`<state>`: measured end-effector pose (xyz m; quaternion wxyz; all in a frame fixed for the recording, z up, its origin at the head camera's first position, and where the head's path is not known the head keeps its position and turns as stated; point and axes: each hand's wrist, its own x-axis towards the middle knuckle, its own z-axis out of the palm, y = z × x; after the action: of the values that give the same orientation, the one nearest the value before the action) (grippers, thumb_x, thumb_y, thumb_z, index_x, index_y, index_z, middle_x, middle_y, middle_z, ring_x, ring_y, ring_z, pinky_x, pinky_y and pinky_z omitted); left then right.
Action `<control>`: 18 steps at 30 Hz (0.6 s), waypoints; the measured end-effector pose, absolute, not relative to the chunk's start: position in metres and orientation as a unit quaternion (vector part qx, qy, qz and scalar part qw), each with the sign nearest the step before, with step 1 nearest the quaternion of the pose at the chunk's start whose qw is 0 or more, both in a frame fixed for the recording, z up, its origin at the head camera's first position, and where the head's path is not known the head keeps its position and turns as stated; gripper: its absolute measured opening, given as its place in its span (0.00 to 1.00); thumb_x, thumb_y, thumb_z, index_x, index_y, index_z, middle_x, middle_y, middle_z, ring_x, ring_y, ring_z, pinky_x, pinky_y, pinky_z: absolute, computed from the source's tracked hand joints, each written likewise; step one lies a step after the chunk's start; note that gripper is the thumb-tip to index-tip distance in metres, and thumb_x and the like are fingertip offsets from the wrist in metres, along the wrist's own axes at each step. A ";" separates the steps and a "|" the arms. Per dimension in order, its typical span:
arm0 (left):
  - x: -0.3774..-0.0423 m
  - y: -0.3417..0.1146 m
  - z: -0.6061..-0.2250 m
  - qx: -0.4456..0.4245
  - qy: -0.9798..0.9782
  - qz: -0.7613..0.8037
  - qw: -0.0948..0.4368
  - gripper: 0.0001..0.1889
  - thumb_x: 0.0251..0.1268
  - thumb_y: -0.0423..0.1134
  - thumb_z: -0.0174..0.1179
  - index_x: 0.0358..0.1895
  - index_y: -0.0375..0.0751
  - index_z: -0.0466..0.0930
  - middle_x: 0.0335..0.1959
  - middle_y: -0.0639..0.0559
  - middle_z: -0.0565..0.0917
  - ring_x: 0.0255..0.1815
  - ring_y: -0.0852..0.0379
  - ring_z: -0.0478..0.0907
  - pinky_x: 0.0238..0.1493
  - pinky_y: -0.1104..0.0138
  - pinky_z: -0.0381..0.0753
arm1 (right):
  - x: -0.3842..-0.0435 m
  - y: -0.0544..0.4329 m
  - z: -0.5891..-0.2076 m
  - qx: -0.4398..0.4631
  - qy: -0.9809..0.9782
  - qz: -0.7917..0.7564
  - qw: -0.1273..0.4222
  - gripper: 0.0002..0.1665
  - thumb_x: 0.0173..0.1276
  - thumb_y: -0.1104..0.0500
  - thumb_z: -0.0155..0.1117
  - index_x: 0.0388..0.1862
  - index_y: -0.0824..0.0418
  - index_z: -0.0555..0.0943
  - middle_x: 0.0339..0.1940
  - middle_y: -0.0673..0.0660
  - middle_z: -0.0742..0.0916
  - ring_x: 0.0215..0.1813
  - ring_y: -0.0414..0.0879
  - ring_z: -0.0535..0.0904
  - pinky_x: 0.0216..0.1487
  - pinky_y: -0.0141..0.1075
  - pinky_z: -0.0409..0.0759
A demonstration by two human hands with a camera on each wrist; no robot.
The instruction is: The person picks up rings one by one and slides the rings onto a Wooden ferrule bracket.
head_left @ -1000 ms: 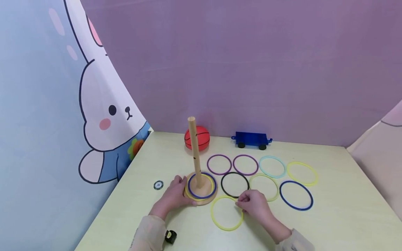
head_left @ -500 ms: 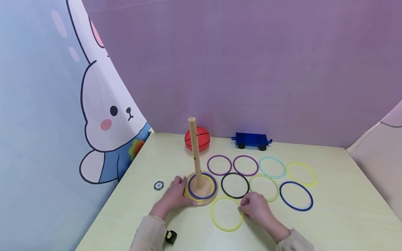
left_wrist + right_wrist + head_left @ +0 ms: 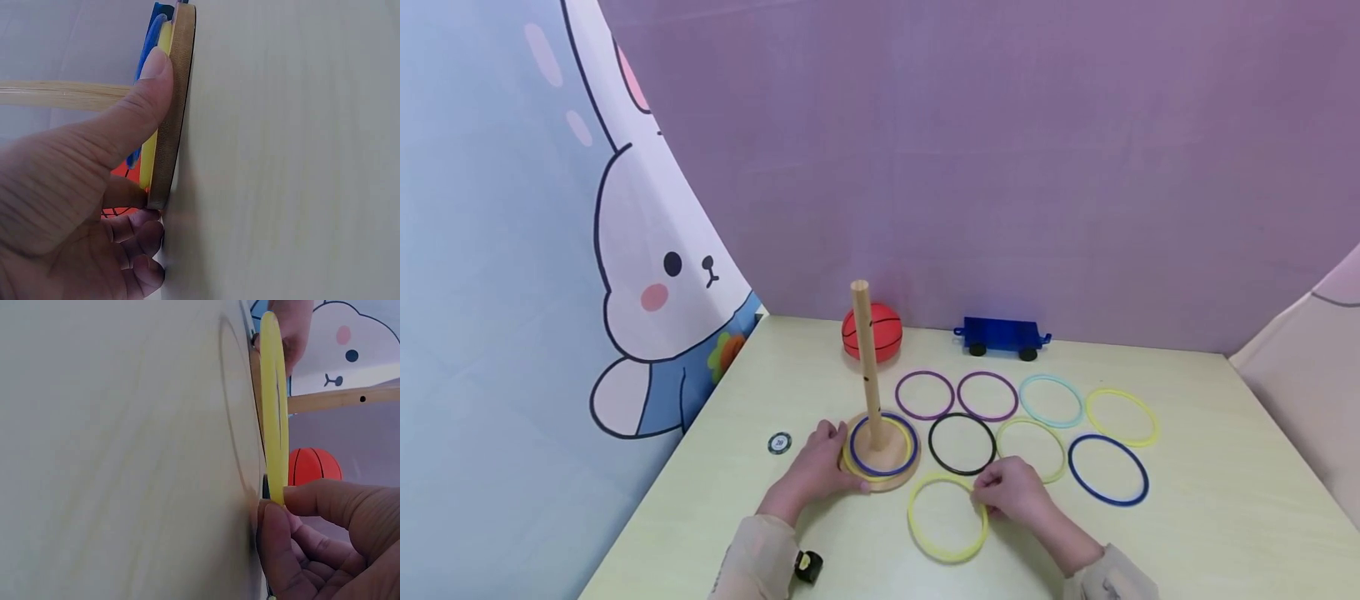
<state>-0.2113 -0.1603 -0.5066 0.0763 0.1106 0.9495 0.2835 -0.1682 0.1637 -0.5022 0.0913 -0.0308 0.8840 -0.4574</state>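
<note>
In the head view, the left hand (image 3: 815,463) grips the near left edge of a round wooden base with an upright peg (image 3: 866,367). Around the peg, a blue ring (image 3: 916,437) and a yellow ring lie on the base. The left wrist view has the left thumb (image 3: 150,81) across the base's rim (image 3: 175,106), with fingers at its far side. Between thumb and fingers, the right hand (image 3: 1017,493) pinches another yellow ring (image 3: 272,406) by its edge. That ring is slightly off the table, its shadow visible below in the right wrist view.
Flat on the table lie two purple rings (image 3: 897,400), a black ring (image 3: 930,446), a light blue ring (image 3: 1021,400), yellow-green and yellow rings, and a dark blue ring (image 3: 1072,471). A red ball (image 3: 883,333) and blue wagon (image 3: 1002,334) stand behind; a chip (image 3: 779,442) lies left.
The yellow ring in the right hand has come up off the table and shifted slightly right and nearer. The left hand and the wooden stand have stayed put.
</note>
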 end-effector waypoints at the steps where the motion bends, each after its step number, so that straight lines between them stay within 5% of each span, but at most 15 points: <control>1: -0.211 -0.160 -0.506 0.111 0.949 0.284 0.076 0.61 0.37 0.59 0.78 0.73 0.28 0.57 0.59 0.38 0.66 0.63 0.43 0.65 0.63 0.49 0.69 | -0.168 0.164 -0.501 -0.030 0.881 -0.463 0.094 0.02 0.54 0.68 0.71 0.26 0.63 0.85 0.23 0.52 0.84 0.21 0.44 0.79 0.24 0.35 0.81; 18: -0.212 -0.159 -0.506 0.107 0.951 0.279 0.081 0.61 0.37 0.60 0.78 0.73 0.29 0.57 0.57 0.40 0.66 0.61 0.45 0.65 0.63 0.50 0.69 | -0.178 0.167 -0.461 -0.012 0.825 -0.555 0.105 0.10 0.61 0.67 0.69 0.39 0.72 0.84 0.31 0.62 0.86 0.29 0.47 0.81 0.32 0.39 0.84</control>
<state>-0.2116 -0.1593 -0.5064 0.0813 0.1069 0.9509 0.2789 -0.1782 0.1666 -0.4610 0.1046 -0.0115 0.8249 -0.5554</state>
